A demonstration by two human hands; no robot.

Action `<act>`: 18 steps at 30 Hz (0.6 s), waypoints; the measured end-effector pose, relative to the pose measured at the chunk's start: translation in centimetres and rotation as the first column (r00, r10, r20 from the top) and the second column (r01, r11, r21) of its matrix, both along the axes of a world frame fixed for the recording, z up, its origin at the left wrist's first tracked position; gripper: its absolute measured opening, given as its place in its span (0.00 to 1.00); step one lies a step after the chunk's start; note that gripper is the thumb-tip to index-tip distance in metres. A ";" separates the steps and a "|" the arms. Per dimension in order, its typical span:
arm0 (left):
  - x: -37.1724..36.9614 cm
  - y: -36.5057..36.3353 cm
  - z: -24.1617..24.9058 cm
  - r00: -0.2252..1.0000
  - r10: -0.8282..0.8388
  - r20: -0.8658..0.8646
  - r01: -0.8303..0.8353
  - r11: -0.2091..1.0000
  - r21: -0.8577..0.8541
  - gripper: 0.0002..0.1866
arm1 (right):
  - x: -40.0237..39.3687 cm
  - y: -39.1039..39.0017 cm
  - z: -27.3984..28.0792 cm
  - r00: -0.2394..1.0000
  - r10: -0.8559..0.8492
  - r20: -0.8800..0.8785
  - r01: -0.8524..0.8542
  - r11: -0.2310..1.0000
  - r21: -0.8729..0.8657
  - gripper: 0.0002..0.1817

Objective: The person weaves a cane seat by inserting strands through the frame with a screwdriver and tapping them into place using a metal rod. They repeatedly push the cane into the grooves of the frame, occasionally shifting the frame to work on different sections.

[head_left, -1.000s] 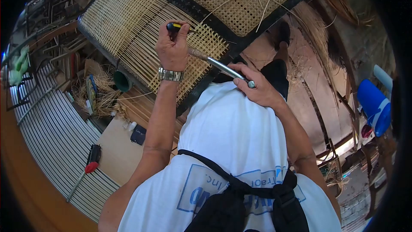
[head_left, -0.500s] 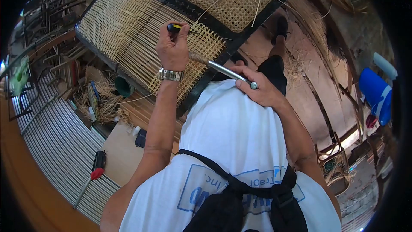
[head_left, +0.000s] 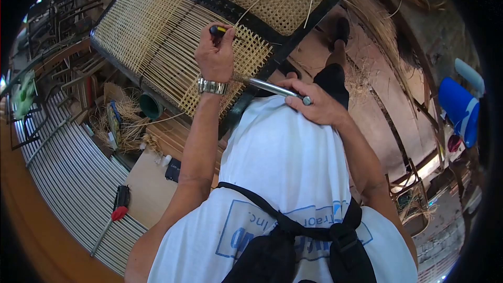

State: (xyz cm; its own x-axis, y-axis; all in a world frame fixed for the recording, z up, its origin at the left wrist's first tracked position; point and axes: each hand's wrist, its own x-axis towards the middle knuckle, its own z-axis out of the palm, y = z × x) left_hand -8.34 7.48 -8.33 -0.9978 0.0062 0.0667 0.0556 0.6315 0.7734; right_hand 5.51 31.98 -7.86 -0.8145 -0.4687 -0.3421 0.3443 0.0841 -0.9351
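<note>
The cane panel (head_left: 173, 63), toward 11 o'clock, looks light and springy, its thin strands liable to snap; the stiffer dark frame (head_left: 116, 62) offers better hold. The left hand (head_left: 216, 57) pinches a black-and-yellow handle (head_left: 217, 30), now slightly toward 2 o'clock from before; the right hand (head_left: 322, 106) grasps a smooth metal rod (head_left: 270, 87).

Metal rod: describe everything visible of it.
The rod is straight, slim and shiny silver, seemingly metal, with a rounded cap at one end. The other end joins a rough brown part, its tip hidden around the left hand. It slants across the near edge of the woven panel. The right hand holds it near the cap.
</note>
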 end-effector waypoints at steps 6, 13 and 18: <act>0.2 -0.1 1.0 1.000 0.007 0.004 -0.008 0.984 0.180 0.11 | 0.0 0.2 0.0 0.989 -0.140 0.046 0.136 0.987 0.085 0.24; -0.2 0.4 1.7 1.000 0.015 0.009 -0.015 0.997 0.081 0.12 | 0.6 0.4 0.6 0.999 0.050 -0.017 -0.050 0.999 0.008 0.24; 0.1 0.9 1.4 1.000 -0.011 0.008 0.012 0.999 -0.031 0.14 | 0.4 1.1 0.1 0.999 0.031 0.007 -0.032 0.999 0.032 0.23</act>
State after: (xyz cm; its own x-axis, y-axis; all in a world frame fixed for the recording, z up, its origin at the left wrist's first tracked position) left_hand -8.23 8.34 -6.97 -0.9981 0.0196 0.0582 0.0568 0.6548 0.7537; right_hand 5.88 33.05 -7.73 -0.7973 -0.4829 -0.3621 0.3469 0.1244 -0.9296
